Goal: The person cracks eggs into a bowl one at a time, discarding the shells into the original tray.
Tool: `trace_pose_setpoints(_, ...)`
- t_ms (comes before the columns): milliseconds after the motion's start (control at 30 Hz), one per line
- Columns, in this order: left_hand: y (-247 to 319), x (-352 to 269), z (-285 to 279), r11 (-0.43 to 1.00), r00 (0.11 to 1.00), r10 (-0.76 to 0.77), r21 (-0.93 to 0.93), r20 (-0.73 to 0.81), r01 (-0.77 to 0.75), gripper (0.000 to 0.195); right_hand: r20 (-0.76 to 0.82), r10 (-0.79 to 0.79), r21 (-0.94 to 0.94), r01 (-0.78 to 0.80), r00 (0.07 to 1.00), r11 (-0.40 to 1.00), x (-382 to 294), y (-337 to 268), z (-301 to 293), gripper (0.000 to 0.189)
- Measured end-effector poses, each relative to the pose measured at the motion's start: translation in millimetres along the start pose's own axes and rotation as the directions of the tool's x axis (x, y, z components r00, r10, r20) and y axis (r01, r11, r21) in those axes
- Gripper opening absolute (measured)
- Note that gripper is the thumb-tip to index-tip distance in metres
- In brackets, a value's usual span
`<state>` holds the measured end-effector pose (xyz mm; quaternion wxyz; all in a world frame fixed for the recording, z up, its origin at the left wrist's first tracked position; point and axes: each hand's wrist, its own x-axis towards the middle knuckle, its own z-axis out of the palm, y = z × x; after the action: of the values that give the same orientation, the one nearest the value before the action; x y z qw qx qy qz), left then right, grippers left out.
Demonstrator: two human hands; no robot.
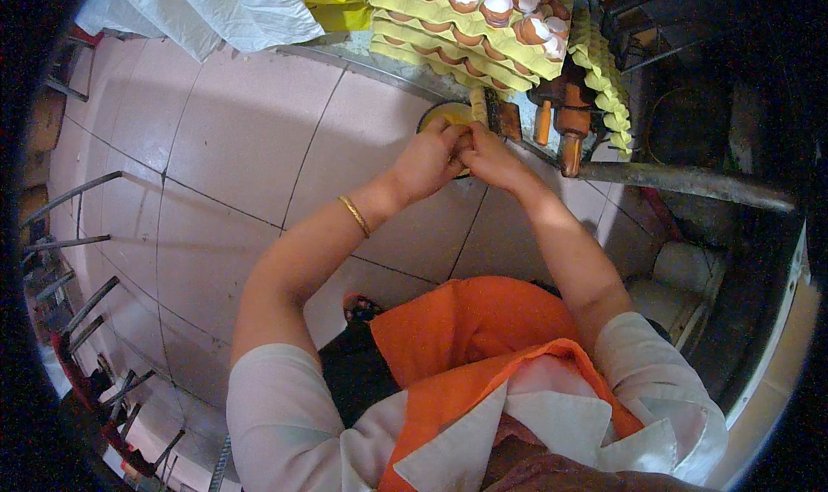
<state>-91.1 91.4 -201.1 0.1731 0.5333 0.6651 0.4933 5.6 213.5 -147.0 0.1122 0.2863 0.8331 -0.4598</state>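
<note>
My left hand (430, 155) and my right hand (486, 157) meet over a round bowl (422, 118) with yellow contents that look like beaten or raw egg. The fingertips of both hands are bent together, and whatever sits between them is hidden, though a small brownish patch shows there. Just beyond the bowl, yellow pulp egg trays (446, 39) are stacked. Broken brown eggshells (497, 10) with white insides fill the top tray.
Right of the trays, wooden-handled tools (571, 149) and a brown block (509, 120) crowd the metal counter's edge. Another egg tray (605, 91) leans there. A metal bar (686, 183) juts out rightward. White cloth or sacking (213, 13) hangs at upper left. Stool legs (90, 304) line the left.
</note>
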Motion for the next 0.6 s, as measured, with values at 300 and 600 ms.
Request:
trace_pose_setpoints(300, 1.0, -0.9, 1.5, 0.989, 1.000, 0.016, 0.150, 0.007, -0.017, 0.044, -0.049, 0.000, -0.158, -0.008, 0.999, 0.987, 19.4, 27.5, 16.1, 0.051)
trace_pose_setpoints(600, -0.6, 2.3, 4.2, 0.977, 0.999, 0.041, 0.210, -0.032, -0.033, 0.050, -0.080, -0.046, -0.204, 0.029, 0.996, 0.978, 11.4, 3.3, 9.6, 0.049)
